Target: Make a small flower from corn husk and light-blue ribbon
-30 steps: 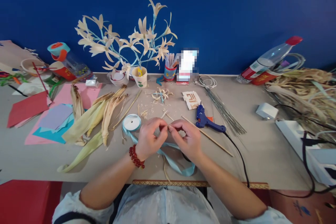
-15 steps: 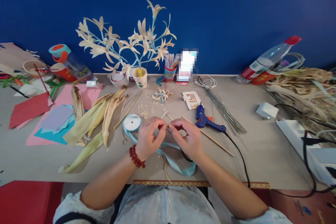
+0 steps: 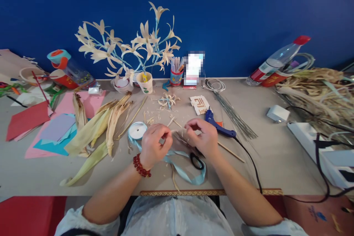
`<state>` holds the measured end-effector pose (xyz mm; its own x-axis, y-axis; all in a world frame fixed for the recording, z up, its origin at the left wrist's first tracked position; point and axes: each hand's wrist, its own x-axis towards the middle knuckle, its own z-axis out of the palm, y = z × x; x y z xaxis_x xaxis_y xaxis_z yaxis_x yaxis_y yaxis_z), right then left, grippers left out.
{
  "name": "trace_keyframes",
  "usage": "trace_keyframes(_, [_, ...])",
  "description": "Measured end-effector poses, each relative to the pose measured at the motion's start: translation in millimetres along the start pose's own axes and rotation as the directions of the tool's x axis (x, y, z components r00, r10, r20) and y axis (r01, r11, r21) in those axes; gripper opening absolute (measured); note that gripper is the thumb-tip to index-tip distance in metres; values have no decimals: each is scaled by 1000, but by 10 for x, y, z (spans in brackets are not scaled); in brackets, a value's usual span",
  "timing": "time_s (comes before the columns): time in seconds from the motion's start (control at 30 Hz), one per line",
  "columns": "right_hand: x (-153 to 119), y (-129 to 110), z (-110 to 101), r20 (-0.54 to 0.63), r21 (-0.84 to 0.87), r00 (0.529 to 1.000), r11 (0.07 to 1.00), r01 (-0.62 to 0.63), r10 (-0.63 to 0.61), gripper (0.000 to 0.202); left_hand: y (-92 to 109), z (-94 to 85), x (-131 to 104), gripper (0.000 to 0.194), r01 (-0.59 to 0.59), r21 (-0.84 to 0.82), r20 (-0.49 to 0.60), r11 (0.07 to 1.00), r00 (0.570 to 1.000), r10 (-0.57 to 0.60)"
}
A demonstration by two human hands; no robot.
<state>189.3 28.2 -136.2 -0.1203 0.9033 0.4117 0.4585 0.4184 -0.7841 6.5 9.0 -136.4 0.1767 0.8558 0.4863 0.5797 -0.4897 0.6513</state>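
Note:
My left hand [image 3: 156,143], with a red bead bracelet [image 3: 141,166] at the wrist, is closed in a pinch above the table. Opposite it, my right hand [image 3: 204,136] pinches too. A thin pale strip [image 3: 177,131], blurred and probably corn husk, spans the gap between both sets of fingertips. Under the hands lie a light blue ribbon [image 3: 182,171] and black-handled scissors [image 3: 197,161], the blades partly hidden by my right hand. The ribbon's white spool [image 3: 137,130] is left of my left hand. A blue glue gun [image 3: 221,127] rests just beyond my right hand.
Corn husks [image 3: 103,127] and coloured paper [image 3: 58,129] lie on the left. At the back, husk flowers [image 3: 145,40] stand in a paper cup [image 3: 145,84]. Thin wires [image 3: 235,114], a power strip [image 3: 309,147] and a plastic bottle [image 3: 273,64] are on the right.
My hands have moved apart, the right one shifting right, and the pale strip now shows between them. More of the scissors is uncovered. The view has shifted slightly.

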Motion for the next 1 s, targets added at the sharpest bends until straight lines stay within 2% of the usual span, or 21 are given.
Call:
trace_keyframes(0.07, [3, -19, -18, 19, 41, 1000, 999, 0, -1, 7, -9, -2, 0, 11, 15, -7, 8, 1000, 1000, -15])
trace_keyframes(0.17, [-27, -88, 31, 163, 81, 986, 997, 12, -25, 8, 1, 6, 1, 9, 0, -4, 33, 1000, 999, 0])
trace_keyframes(0.23, [-46, -119, 82, 203, 70, 978, 997, 25, -39, 5, 15, 17, -1, 8, -18, 2, 37, 1000, 999, 17])
trace_keyframes(0.4, [-19, -47, 75, 171, 12, 983, 998, 58, -59, 9, 25, 28, -7, 9, -45, 8, 52, 999, 998, 44])
trace_keyframes(0.53, [17, 23, -5, 85, -5, 996, 1000, 0, 0, 9, 16, 18, -5, 10, -34, -8, 36, 999, 999, 34])
trace_keyframes(0.73, [-18, -84, 65, 253, 66, 967, 998, 15, -31, 5, 33, 26, -3, 8, -25, -17, 68, 1000, 997, 26])
trace_keyframes(0.8, [-9, -77, 63, 243, 34, 970, 999, 14, -22, 7, 34, 26, -8, 9, -10, -26, 74, 1000, 997, 12])
trace_keyframes(0.93, [31, -15, -26, 138, 18, 990, 999, -33, 30, 9, 24, 15, -17, 11, 36, -71, 48, 997, 998, -32])
trace_keyframes(1.0, [34, -24, -50, 168, 55, 985, 998, -37, 27, 8, 22, 14, -17, 11, 58, -81, 40, 995, 998, -55])
